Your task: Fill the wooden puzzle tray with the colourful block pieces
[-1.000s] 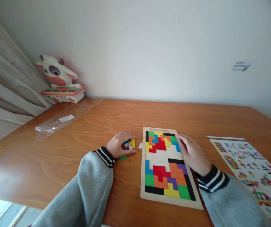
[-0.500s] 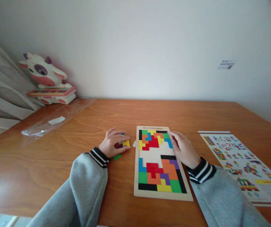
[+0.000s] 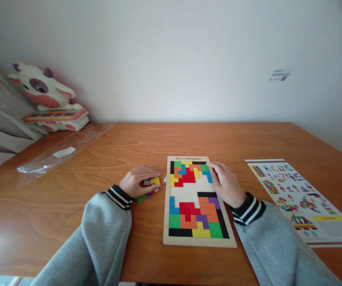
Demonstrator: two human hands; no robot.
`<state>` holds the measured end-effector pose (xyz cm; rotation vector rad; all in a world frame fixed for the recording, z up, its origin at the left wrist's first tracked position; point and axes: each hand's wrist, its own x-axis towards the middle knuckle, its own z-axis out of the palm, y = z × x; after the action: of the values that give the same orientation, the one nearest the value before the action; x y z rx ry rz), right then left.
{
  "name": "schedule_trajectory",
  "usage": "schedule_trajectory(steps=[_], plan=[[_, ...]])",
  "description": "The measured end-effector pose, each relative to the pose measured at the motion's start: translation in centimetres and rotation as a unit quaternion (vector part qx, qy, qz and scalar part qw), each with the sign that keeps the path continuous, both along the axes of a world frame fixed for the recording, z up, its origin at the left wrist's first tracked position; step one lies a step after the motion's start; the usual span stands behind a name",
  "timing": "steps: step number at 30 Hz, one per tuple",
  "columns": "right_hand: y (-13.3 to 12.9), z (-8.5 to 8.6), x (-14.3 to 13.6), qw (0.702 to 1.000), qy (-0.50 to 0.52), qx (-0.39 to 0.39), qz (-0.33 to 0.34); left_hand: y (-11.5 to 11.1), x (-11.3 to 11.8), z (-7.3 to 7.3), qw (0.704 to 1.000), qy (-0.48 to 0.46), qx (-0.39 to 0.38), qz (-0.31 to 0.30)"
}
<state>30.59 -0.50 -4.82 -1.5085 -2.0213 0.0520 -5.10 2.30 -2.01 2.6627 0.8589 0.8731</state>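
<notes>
A wooden puzzle board [image 3: 200, 241] lies flat on the table, filled with coloured block pieces at its top and bottom and bare wood across the middle. To its left, my left hand [image 3: 138, 182] is curled over a small heap of loose pieces, its fingers closed around a yellow piece [image 3: 155, 181]. A green piece [image 3: 141, 198] sticks out below that palm. My right hand [image 3: 226, 183] rests on the board's upper right edge, fingers stretched over the rim near the blue piece [image 3: 208, 177]; it holds nothing.
A printed pattern sheet [image 3: 302, 202] lies on the right of the table [image 3: 147, 139]. At the back left stand a cow toy with a keyboard [image 3: 51, 99] and a clear plastic bag [image 3: 66, 153] with a white label. A wall rises behind.
The whole view has shifted slightly. Under my left hand the loose pieces have been moved, and a purple and a whitish bit now show below its fingers. My right hand stays at the board's edge.
</notes>
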Motion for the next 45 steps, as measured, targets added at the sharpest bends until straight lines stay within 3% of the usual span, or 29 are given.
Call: schedule_trajectory(steps=[11, 14, 16, 19, 21, 26, 31, 34, 40, 45], plan=[[-0.1, 0.7, -0.3, 1.0, 0.03, 0.004, 0.005, -0.9, 0.9, 1.1, 0.999, -0.018, 0.033, -0.022], [-0.2, 1.4, -0.5, 0.997, 0.067, 0.034, 0.026, -1.5, 1.3, 1.5, 0.998, -0.057, 0.025, 0.011], [-0.3, 2.1, -0.9, 0.993, 0.097, 0.046, 0.048, -1.8, 1.6, 1.5, 0.993, -0.094, -0.005, 0.067], [-0.8, 3.4, -2.1, 0.986, 0.122, 0.032, 0.111, -2.2, 1.9, 1.4, 0.973, -0.165, -0.076, 0.139], [-1.3, 4.4, -3.4, 0.977, 0.122, 0.013, 0.172, -2.4, 2.3, 1.3, 0.961, -0.207, -0.111, 0.145], [-2.1, 6.5, -7.0, 0.945, 0.128, -0.036, 0.298, -3.7, 3.8, 1.7, 0.977, -0.187, -0.059, 0.087], [-1.6, 6.4, -8.1, 0.91, 0.111, 0.0, 0.399, -4.7, 5.3, 1.9, 0.983, -0.176, -0.024, 0.042], [-1.3, 5.9, -7.4, 0.913, 0.128, -0.004, 0.386, -4.7, 5.5, 1.8, 0.986, -0.162, -0.014, 0.031], [-0.9, 4.9, -5.2, 0.936, 0.202, -0.078, 0.276, -4.1, 5.2, 1.5, 0.992, -0.116, 0.032, 0.036], [0.5, 3.9, -2.9, 0.896, 0.391, -0.131, 0.163, -3.9, 5.3, 1.3, 0.997, -0.043, 0.068, 0.009]])
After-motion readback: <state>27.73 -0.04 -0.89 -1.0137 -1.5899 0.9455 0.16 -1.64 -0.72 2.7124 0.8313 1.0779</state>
